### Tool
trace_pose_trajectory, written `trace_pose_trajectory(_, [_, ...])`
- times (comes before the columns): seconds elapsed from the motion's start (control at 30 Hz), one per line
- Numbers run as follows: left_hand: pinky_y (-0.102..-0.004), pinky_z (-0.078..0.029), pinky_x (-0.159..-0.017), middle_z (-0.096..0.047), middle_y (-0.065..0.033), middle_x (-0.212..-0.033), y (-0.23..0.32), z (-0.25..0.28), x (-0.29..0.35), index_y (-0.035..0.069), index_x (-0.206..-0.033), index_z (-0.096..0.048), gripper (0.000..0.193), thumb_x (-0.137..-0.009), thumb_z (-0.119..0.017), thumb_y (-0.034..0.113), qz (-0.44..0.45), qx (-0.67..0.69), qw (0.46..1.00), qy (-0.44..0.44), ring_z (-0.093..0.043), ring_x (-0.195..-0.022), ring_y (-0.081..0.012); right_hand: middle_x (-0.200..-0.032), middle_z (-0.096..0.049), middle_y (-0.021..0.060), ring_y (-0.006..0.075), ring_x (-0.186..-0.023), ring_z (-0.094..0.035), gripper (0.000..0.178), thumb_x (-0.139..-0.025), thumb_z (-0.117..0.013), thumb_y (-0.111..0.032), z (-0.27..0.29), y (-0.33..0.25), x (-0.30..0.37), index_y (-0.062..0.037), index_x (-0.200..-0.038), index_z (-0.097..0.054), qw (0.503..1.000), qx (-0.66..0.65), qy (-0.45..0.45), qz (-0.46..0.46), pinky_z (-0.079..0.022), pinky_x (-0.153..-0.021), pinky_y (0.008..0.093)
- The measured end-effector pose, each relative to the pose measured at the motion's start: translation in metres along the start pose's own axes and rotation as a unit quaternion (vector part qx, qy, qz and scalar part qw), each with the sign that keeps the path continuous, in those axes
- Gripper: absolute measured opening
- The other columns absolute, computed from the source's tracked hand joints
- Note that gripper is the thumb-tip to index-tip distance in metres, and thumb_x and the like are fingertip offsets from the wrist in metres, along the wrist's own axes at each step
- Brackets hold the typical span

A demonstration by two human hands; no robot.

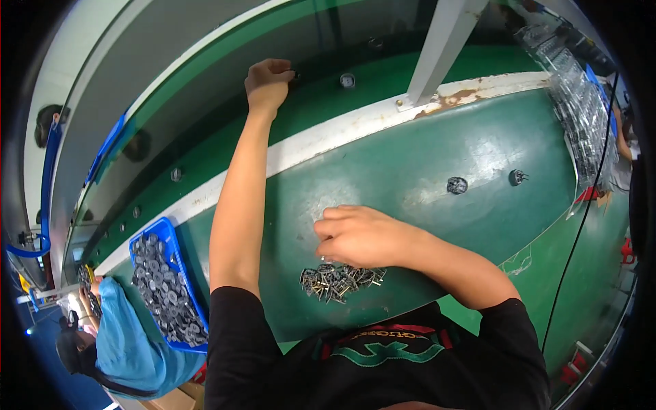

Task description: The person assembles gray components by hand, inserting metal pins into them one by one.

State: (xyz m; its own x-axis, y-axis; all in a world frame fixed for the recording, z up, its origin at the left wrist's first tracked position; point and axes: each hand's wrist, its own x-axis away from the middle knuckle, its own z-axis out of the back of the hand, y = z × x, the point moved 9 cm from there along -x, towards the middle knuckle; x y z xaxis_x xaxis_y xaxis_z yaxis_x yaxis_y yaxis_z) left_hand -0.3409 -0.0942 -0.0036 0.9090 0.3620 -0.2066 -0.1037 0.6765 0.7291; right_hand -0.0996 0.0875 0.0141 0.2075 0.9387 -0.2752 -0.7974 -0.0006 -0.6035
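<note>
- A loose pile of small pinned metal parts (335, 283) lies on the green table (403, 154) close to the person's body, likely kept there for short reaches
- The right hand (359, 237) arches just beyond the pile, fingers curled in and drawn together, a tiny metallic glint under them — the tips are hidden, so I cannot tell what, if anything, they pinch
- The blue tray (170, 236), to the left, is filled with grey round parts (158, 280); its walls presumably stop them from scattering
- Two dark round pieces (457, 185) sit apart on the table to the right, seemingly set aside
- Past the white rail (321, 149), the left arm stretches out over the green belt (307, 109)
- The left hand (268, 82) has its fingers bunched, with a dark part (294, 74) at their tips — gripped or merely touched, I cannot tell
- Beside it, a clear-topped round piece (348, 80) stands alone on the belt
</note>
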Motion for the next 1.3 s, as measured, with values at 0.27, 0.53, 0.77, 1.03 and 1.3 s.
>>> trace_pose_trajectory(0.27, [-0.0408,-0.039,-0.109,-0.063,-0.0109,-0.129,0.1,-0.054,0.035,0.014,-0.126,-0.065,0.046,-0.081,-0.069,0.021,-0.303,-0.079,0.941,-0.128,-0.054,-0.116,-0.0349,-0.09,-0.061,0.0088,0.0272,-0.089,-0.062,0.014,-0.082,-0.072,-0.012,0.056,0.046,0.022,-0.0032,-0.093,-0.069,0.984,-0.006,0.138,-0.11,-0.053,-0.077,0.0362])
trace_pose_trajectory(0.53, [-0.0334,-0.052,-0.086,-0.068,-0.0144,-0.111,0.107,-0.077,0.057,0.004,-0.103,-0.074,0.032,-0.073,-0.082,0.014,-0.19,0.062,0.958,-0.205,-0.066,-0.095,-0.0279,-0.092,-0.065,0.0072,0.0133,-0.073,-0.063,0.012,-0.086,-0.071,0.0,0.13,0.102,0.071,0.0019,-0.098,-0.071,0.903,-0.077,0.352,-0.234,-0.052,-0.066,0.0256])
trace_pose_trajectory(0.77, [-0.0268,-0.057,-0.079,-0.065,-0.0086,-0.107,0.095,-0.042,0.14,0.005,-0.115,-0.073,0.044,-0.072,-0.079,-0.004,-0.076,0.274,0.929,-0.235,-0.064,-0.084,-0.0134,-0.094,-0.066,0.0068,0.0112,-0.078,-0.064,0.012,-0.085,-0.071,0.004,0.145,0.088,0.079,0.0037,-0.097,-0.071,0.855,-0.067,0.464,-0.223,-0.052,-0.065,0.024])
trace_pose_trajectory(1.03, [-0.0248,-0.058,-0.072,-0.068,-0.0091,-0.101,0.112,-0.005,0.174,0.001,-0.113,-0.069,0.044,-0.07,-0.079,-0.007,-0.101,0.247,0.949,-0.17,-0.068,-0.079,-0.0128,-0.087,-0.063,0.0064,0.018,-0.073,-0.061,0.013,-0.08,-0.072,0.004,0.135,0.059,0.058,-0.0014,-0.092,-0.071,0.899,0.002,0.408,-0.155,-0.049,-0.061,0.0301])
trace_pose_trajectory(1.3, [-0.0236,-0.057,-0.073,-0.064,-0.009,-0.102,0.1,-0.012,0.179,-0.002,-0.11,-0.069,0.04,-0.072,-0.077,-0.01,-0.031,0.352,0.916,-0.189,-0.068,-0.079,-0.0109,-0.087,-0.061,0.0077,0.0199,-0.073,-0.062,0.012,-0.082,-0.07,0.004,0.128,0.055,0.058,-0.001,-0.093,-0.069,0.884,0.022,0.439,-0.157,-0.05,-0.062,0.03])
